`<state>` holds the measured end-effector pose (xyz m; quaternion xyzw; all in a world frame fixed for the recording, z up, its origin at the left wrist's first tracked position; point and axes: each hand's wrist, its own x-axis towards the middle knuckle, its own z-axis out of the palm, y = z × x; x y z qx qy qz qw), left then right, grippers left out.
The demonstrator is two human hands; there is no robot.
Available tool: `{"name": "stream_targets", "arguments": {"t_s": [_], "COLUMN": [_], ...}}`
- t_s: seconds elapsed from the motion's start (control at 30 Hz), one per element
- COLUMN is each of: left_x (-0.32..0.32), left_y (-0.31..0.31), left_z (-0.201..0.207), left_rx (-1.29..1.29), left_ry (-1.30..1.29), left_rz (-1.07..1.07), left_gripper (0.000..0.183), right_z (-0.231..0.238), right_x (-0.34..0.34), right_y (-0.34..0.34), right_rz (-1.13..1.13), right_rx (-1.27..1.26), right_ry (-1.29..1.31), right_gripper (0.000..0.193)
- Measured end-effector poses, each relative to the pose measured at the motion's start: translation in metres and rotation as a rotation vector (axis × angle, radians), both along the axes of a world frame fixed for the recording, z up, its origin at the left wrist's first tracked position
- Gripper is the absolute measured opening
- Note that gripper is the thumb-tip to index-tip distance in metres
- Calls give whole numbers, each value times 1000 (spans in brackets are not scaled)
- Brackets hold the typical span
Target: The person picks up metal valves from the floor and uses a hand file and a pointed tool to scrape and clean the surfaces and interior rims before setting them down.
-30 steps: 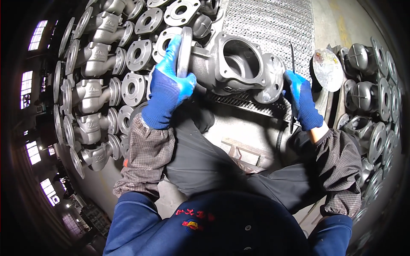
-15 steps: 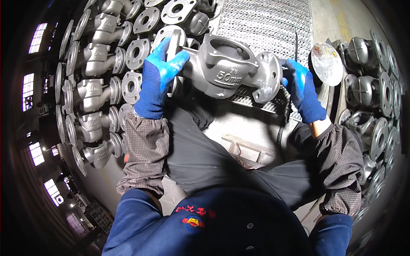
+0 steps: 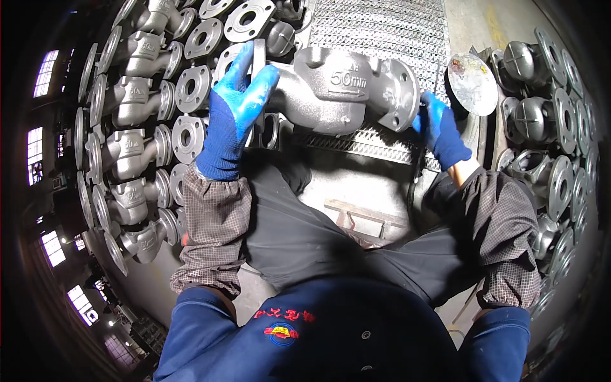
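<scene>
A grey cast-metal valve body (image 3: 334,92) lies across in front of me, tilted so that its side with raised lettering faces up. My left hand (image 3: 235,111), in a blue coated glove, is closed around its left flange, with thumb and fingers on either side of the rim. At the other end my right hand (image 3: 440,130), gloved the same way, is closed against the outer side of the right flange (image 3: 402,94). Some of its fingers are hidden behind the flange. A dark hose or cord (image 3: 417,167) hangs just below that hand.
Under the valve body is a metal grate table (image 3: 382,28). Rows of similar valve bodies (image 3: 135,102) stand at the left, and more castings (image 3: 531,118) at the right. A pale round disc (image 3: 472,84) sits right of the grate. A small frame (image 3: 366,219) lies below, between my legs.
The valve body has rolled away from me: its top opening no longer shows and its lettered side now faces up. My right hand has closed in against the right flange.
</scene>
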<state>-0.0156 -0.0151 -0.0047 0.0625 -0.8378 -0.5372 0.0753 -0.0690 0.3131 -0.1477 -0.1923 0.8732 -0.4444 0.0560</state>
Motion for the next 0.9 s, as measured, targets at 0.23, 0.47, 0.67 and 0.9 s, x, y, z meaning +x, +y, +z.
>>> {"name": "stream_targets", "arguments": {"t_s": [0.23,0.47,0.67,0.9], "left_x": [12,20,19,3], "left_y": [7,11,32,26], "left_z": [9,24,43,27], "left_rx": [179,160,69,-319], "left_ry": [-114,1,4,103], "left_rz": [75,-50,-65,-213], "left_gripper": [62,71,53,65], "right_z": [-13,4,20,-23], "right_x": [12,32,50,26], "right_y": [-22,-33,-23,12], "right_rz": [-225,-641,-427,-355], "right_rx": [-276,-904,-933,-956], "right_ry": [-528,-1077,-1062,-1054], "right_gripper": [19,23,26,18]}}
